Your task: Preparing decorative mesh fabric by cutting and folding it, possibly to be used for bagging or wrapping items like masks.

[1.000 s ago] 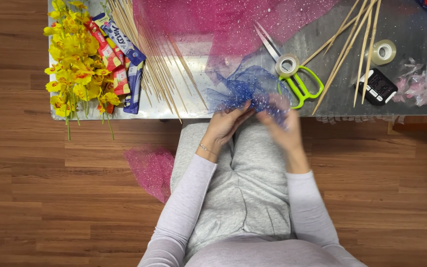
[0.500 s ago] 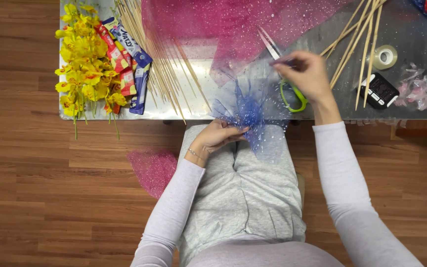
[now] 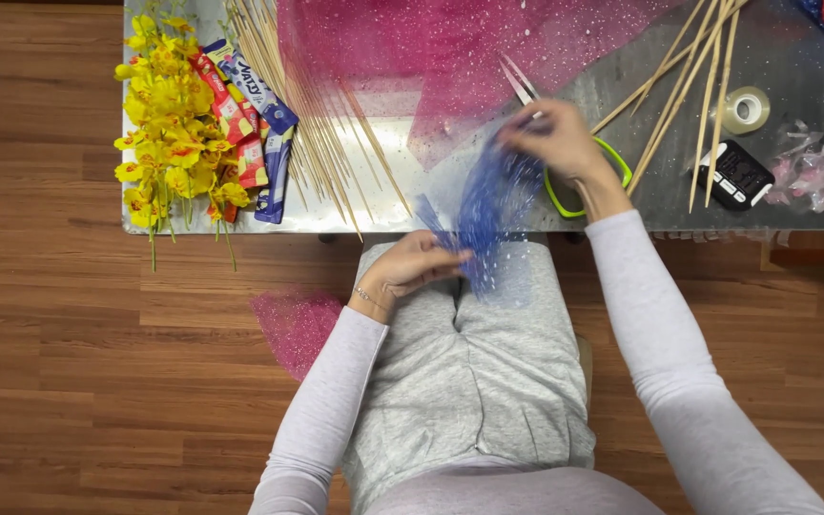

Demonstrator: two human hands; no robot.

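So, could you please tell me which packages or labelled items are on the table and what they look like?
Snack packets: flat wrappers, red, yellow and blue, beside the yellow flowers at the table's left end.
Black device: small rectangular box with pale markings, right side, below the tape roll.

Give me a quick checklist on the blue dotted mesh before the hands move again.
1. Left hand pinches the blue dotted mesh fabric at its gathered lower end: ok.
2. Right hand grips its upper end: ok.
3. Mesh stretched between both hands, not sagging: ok.
4. Green-handled scissors within reach, beside the right hand: ok.
5. Mesh free of the wooden skewers: ok.
6. Whether the pinch is tied: cannot tell.
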